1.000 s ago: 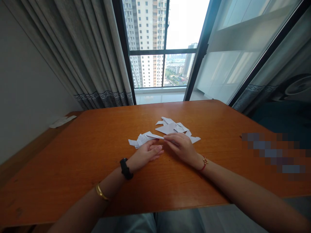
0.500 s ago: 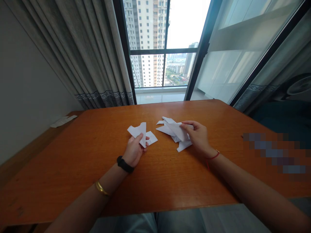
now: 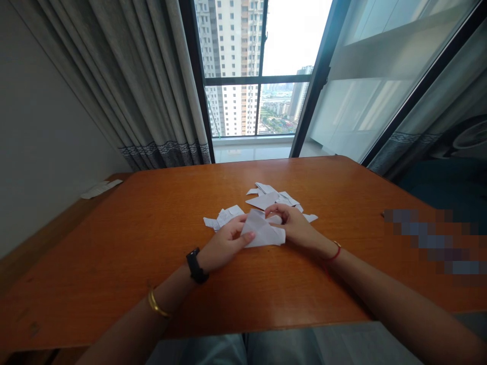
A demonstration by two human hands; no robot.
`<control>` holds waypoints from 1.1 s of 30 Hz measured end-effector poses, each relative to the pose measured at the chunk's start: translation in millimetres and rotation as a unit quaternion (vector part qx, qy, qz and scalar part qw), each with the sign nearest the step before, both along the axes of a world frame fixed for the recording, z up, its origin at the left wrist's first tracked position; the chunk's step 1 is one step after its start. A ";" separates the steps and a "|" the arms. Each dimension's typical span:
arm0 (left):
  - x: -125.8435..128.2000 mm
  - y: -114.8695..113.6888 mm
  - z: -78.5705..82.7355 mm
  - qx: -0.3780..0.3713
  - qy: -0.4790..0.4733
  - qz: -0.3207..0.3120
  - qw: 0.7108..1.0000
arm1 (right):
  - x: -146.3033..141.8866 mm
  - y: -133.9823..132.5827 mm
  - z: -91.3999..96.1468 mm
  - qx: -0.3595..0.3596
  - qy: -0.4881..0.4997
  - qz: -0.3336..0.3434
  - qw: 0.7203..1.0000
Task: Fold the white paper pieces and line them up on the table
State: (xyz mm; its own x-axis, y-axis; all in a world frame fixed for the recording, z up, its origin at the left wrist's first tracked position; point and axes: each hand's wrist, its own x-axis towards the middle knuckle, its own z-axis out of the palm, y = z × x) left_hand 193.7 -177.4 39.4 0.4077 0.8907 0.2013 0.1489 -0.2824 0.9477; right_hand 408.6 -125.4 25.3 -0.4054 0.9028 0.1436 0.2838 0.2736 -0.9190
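A torn-looking piece of white paper [image 3: 262, 229] is pinched by my left hand [image 3: 228, 241], its thumb lying across the front. My right hand [image 3: 299, 228] is closed at the paper's upper right side, fingers curled around white paper; whether that is the same piece or a second one I cannot tell. Just beyond my left hand lies a small group of white paper pieces [image 3: 228, 215]. A larger loose pile of white paper scraps [image 3: 268, 198] spreads behind my right hand, which partly covers it.
The wooden table [image 3: 152, 243] extends around both hands. On a ledge at the far left lies a flat pale strip [image 3: 101, 189]. A blurred-out patch [image 3: 437, 243] covers something at the table's right. Grey curtains [image 3: 160, 101] and a window stand behind.
My left hand has moved right with a paper piece, leaving other pieces on the table. My right hand has come left and nearer from the pile, so both hands now meet at the paper.
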 end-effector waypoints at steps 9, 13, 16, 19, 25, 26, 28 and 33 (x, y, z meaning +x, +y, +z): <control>3.0 -7.9 -7.5 0.000 0.165 0.054 0.985 | -5.3 -16.9 14.7 -0.036 0.035 0.036 0.998; 3.8 -5.5 -9.4 -0.043 0.146 0.025 0.988 | -0.3 -0.5 5.6 0.009 0.023 -0.008 1.000; 6.9 -1.0 -14.7 -0.149 0.027 0.022 0.988 | 8.5 26.0 -8.0 0.161 -0.122 -0.162 0.966; 9.9 2.6 -17.7 -0.229 -0.101 0.054 0.967 | 15.7 49.6 -22.1 0.212 -0.289 -0.272 0.893; 9.1 5.0 -14.4 -0.274 -0.224 0.113 0.928 | 15.2 59.6 -31.7 0.187 -0.302 -0.255 0.899; 8.1 5.7 -13.9 -0.281 -0.235 0.126 0.922 | 15.0 59.1 -30.5 0.189 -0.275 -0.257 0.907; 6.0 7.5 -13.0 -0.293 -0.257 0.149 0.909 | 15.7 58.1 -26.3 0.188 -0.195 -0.257 0.928; 4.2 8.4 -10.0 -0.320 -0.306 0.150 0.884 | 17.3 45.2 -3.9 0.057 0.205 -0.244 0.946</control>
